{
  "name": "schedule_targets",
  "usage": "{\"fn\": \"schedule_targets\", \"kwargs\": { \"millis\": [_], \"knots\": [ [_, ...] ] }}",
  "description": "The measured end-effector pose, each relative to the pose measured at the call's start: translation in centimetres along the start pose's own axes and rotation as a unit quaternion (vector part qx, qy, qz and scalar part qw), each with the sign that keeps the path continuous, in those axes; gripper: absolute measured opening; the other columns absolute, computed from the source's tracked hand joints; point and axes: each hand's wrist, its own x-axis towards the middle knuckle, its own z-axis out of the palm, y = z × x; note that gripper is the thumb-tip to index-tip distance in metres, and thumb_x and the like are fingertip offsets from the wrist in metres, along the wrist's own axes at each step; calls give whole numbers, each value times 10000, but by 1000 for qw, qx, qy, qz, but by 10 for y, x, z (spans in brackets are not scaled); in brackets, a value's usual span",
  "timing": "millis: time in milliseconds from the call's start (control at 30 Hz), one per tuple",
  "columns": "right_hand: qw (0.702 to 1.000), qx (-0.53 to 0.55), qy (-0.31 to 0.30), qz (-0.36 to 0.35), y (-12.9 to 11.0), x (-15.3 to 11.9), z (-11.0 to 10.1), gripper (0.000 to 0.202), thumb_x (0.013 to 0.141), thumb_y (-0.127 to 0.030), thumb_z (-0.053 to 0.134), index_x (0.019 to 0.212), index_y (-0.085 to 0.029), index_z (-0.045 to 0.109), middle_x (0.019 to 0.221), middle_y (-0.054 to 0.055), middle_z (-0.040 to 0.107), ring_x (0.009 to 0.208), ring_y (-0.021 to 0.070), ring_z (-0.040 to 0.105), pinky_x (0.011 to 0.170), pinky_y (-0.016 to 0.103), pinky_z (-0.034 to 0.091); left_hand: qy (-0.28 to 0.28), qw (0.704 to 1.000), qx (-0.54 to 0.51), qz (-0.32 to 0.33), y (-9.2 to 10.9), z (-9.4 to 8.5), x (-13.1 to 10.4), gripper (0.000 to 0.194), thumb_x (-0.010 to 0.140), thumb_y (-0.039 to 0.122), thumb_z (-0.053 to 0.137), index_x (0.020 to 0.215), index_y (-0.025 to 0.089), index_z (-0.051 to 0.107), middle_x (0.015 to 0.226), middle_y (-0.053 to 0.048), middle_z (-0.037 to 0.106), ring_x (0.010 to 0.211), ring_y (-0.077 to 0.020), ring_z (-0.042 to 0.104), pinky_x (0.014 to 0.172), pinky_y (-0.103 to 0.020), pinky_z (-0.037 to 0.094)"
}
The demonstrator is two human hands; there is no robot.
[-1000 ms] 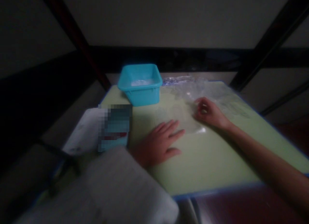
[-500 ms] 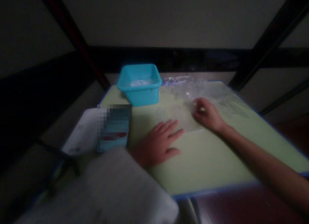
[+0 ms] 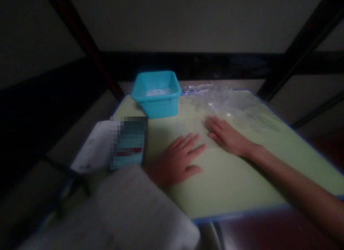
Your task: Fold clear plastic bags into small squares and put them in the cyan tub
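Observation:
A thin clear plastic sheet or bag (image 3: 197,130) lies flat on the yellow-green table (image 3: 231,185), its outline faint. My left hand (image 3: 180,158) rests palm down at its near left side, fingers spread. On its right part lies my right hand (image 3: 224,135), flat with the fingers stretched out and nothing gripped. Crumpled clear plastic (image 3: 223,99) is heaped just beyond my right hand and spreads toward the right side of the table.
A turquoise basket (image 3: 161,108) stands at the back left with something whitish inside. Nearer on the left are a pixelated, blurred object (image 3: 130,142) and a pale cloth or sheet (image 3: 94,146). A grey sleeve (image 3: 129,207) covers the lower left.
My right hand has gone from curled fingers to flat ones, and has moved slightly left onto the clear sheet. My left hand has stayed put.

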Motion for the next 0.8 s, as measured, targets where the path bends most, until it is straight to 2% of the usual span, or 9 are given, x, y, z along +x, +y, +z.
{"fn": "schedule_targets", "kwargs": {
  "millis": [167,533,667,800],
  "knots": [
    [1000,-5,-13,27,3,-7,2,557,965,-457,278,1439,-165,291,1512,165,250,1399,304,174,1083,534,246,-13,1000,4,-2,0,-2,0,639,903,552,399,1436,218,286,1538,-109,187,1420,-284,137,1138,-468,143],
    [999,-16,-14,45,14,-15,4,575,959,-498,261,1448,-196,281,1505,154,267,1393,306,191,1067,575,246,-9,1000,-1,-7,0,-3,-1,637,901,518,434,1435,211,273,1538,-103,191,1423,-278,126,1140,-466,156],
    [1000,-10,-21,12,12,-12,-10,578,955,-491,291,1430,-164,323,1503,163,267,1391,304,198,1091,544,227,26,999,-9,-17,-5,-2,-3,683,902,498,441,1441,134,234,1534,-133,191,1427,-241,123,1151,-408,170],
    [999,50,1,-1,1,-6,-21,565,957,-467,302,1430,-159,327,1472,148,343,1360,280,302,1093,504,275,87,994,-12,-60,-11,1,0,607,940,422,372,1427,87,240,1519,-148,233,1423,-210,151,1155,-394,188]
  ]
}}
